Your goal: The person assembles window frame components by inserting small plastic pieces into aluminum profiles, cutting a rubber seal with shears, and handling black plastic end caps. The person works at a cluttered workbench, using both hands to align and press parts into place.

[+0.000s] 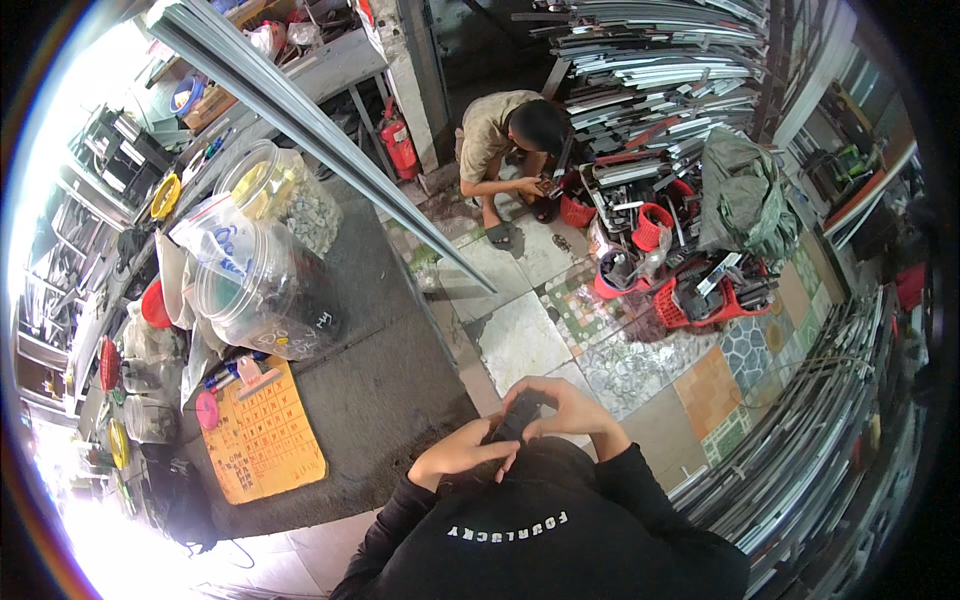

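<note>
Both of my hands are in front of my body, around one small dark rectangular object [518,416], about the size and shape of a phone. My left hand [462,454] grips its lower left side. Curled around its right and upper edge is my right hand [570,404]. The fingers cover part of the object, and its exact kind is hard to make out. To the left, a dark-topped workbench [400,400] carries an orange clipboard [265,430] with a written grid, and large clear plastic jars [265,290] of small parts.
A person [500,150] squats ahead beside red baskets [690,305] of metal parts. Long metal profiles [660,60] are stacked behind, and more profiles [800,460] lie along my right. A long profile bundle [330,140] slants across the bench. A fire extinguisher [398,145] stands by the post.
</note>
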A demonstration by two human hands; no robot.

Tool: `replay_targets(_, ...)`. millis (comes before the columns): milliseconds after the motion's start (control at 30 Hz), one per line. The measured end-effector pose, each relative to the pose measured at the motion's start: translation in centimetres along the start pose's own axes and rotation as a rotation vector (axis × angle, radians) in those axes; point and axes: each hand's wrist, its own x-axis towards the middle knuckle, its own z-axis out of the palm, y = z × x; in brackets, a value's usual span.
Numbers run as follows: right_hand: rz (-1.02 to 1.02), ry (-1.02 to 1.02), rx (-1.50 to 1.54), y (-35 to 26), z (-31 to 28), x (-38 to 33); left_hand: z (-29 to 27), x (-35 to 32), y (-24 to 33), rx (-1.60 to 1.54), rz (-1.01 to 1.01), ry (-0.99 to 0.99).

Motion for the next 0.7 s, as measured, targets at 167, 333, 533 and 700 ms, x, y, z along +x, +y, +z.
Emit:
replay_targets(167,0.162,0.285,0.502,12.4,-3.7,1.3,-0.5,0.4,-0.4,-0.158,0.042,0.015)
replay_targets(333,0.683,0.158,-1.004,31.8,-8.9,-3.3,-0.1,0.6,-0.5,-0.121,0.084,0.023)
replay_targets(533,1.076,0.307,-0.627,44.1,-10.3,-18.6,-0.2,0.7,-0.5,-0.027,0.087,0.004)
replay_targets(700,0.890,0.427,-0.520,45.8,-8.6,-22.4,-0.5,0.8,-0.4,0.068,0.118,-0.040)
